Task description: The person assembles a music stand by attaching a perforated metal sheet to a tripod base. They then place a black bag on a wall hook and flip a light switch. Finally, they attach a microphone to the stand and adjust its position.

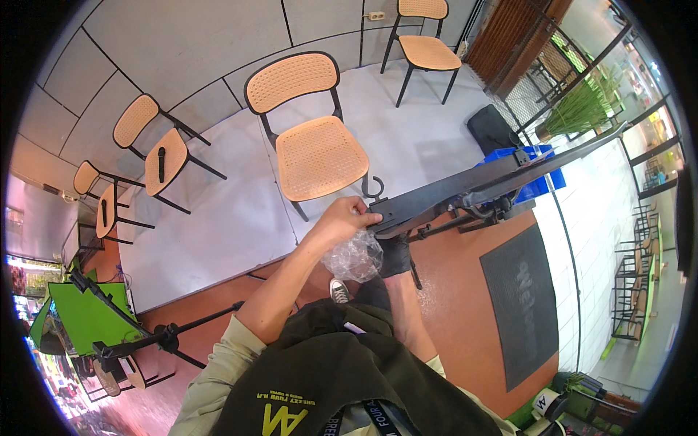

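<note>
Left hand [342, 218] fingertips on black stand [465, 190], plastic bag [354, 258] beneath

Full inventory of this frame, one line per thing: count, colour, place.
chairs: five, black frames with tan woven seats, on the grey raised floor ahead and left
long metal stand: one, black, tilted from centre toward upper right, hook at its near end
clear plastic bag: one, crumpled, under the stand's near end
blue crate: one, behind the stand, right
dark bag: one, black, on the floor above the crate
doormat: one, dark grey, on the orange floor, right
green stand: one, lower left
tripod: one, black, lower left
left hand: bare, grip on the stand's near end
right hand: black glove, beneath the stand, beside the bag
</note>
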Available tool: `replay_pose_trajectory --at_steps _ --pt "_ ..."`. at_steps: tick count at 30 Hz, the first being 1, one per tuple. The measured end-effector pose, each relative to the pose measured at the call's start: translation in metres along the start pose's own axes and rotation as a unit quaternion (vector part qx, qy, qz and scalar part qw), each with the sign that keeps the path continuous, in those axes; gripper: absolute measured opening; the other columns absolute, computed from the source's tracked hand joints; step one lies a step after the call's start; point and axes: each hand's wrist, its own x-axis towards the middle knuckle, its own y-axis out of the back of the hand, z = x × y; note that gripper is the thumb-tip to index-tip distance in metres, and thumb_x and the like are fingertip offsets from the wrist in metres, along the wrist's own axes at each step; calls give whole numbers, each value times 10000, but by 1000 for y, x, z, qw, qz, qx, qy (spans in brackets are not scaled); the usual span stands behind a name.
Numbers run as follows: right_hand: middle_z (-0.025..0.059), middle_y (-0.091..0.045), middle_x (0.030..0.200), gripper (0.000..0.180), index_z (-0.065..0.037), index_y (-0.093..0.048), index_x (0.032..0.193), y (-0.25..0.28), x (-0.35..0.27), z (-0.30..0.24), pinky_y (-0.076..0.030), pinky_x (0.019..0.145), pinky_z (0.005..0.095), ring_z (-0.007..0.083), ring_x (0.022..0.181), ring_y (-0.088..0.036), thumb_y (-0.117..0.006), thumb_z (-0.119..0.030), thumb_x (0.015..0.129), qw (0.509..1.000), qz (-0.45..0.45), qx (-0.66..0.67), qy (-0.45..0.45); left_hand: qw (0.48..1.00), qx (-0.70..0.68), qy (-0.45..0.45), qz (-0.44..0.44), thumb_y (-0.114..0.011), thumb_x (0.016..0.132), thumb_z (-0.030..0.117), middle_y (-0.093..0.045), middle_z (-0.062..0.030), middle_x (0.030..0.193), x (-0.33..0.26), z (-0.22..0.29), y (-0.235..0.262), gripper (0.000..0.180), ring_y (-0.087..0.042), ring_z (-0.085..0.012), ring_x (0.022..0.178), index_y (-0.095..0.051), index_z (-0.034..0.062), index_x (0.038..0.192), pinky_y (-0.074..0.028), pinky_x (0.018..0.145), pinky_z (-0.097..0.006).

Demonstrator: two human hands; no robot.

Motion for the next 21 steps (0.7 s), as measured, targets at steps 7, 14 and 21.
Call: replay_pose_trajectory --at_steps 7,14,21 --pt "91 -594 1215 455 -62 -539 1254 -3 2 -2 -465 948 364 226 1100 -567 -444 -414 981 999 -17 36 -18 1000 -10 -1 8 -808 741 296 -543 -38 648 3 -8 -1 363 -476 -130 592 -582 14 719 -389 539 -291" --pt "79 -588 1226 410 -90 -528 1264 -4 4 -2 -474 939 369 224 1096 -568 -424 -379 993 997 -17 69 -22 1000 13 8 13 -811 735 300 -516 -31 646 -3 1 -1 370 -460 -125 607 -573 17 713 -381 546 -293" --pt "87 -581 1243 457 -74 -523 1273 -2 5 -2 -457 966 377 230 1131 -556 -374 -414 1006 997 -18 64 -31 1000 17 6 10 -813 732 300 -521 -29 652 1 -7 -2 371 -456 -122 609 -580 12 719 -376 548 -295"
